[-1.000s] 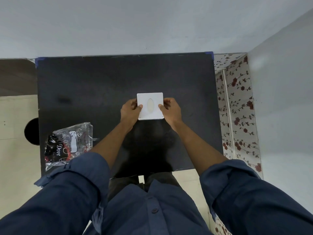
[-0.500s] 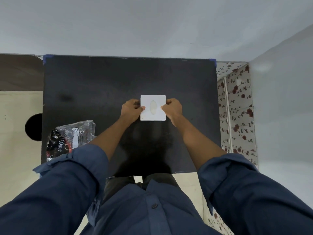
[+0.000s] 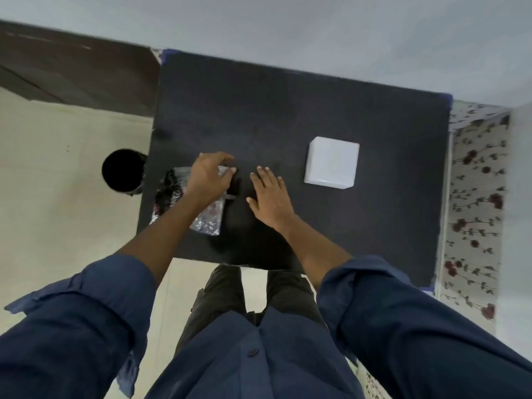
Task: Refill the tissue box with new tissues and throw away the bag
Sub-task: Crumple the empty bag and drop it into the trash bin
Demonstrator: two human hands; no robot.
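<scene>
**Box set aside, empty bag under the left hand**

On the floor just off the left edge of the black rectangular table [image 3: 288, 110], a round black bin [image 3: 122, 171] is seen standing open. Near the left edge of the table, towards the front, the crinkled clear plastic tissue bag with dark printing [image 3: 172, 194] is laid flat and looks emptied. The left hand [image 3: 208, 177] is placed on top of it, palm down, with the fingers curled over the bag's far end; the bag appears to be pinched there, though a firm grip cannot be confirmed through the blur. The left forearm is stretched forward from a rolled dark blue sleeve [image 3: 86, 306].

Just beside it, towards the middle of the table, the right hand [image 3: 269, 194] is held flat and spread, fingers extended, nothing in it; whether it rests on the table or hangs just above cannot be told.

Well apart, towards the right edge, the white square tissue box [image 3: 331, 162] is left standing closed and untouched by either hand. A pale oval opening on its top is only faintly made out.

The refilling is judged to be done, since the box is shut and the bag looks slack. What is left is the disposal: the bag is still to be lifted and carried over the left edge to the bin.
</scene>
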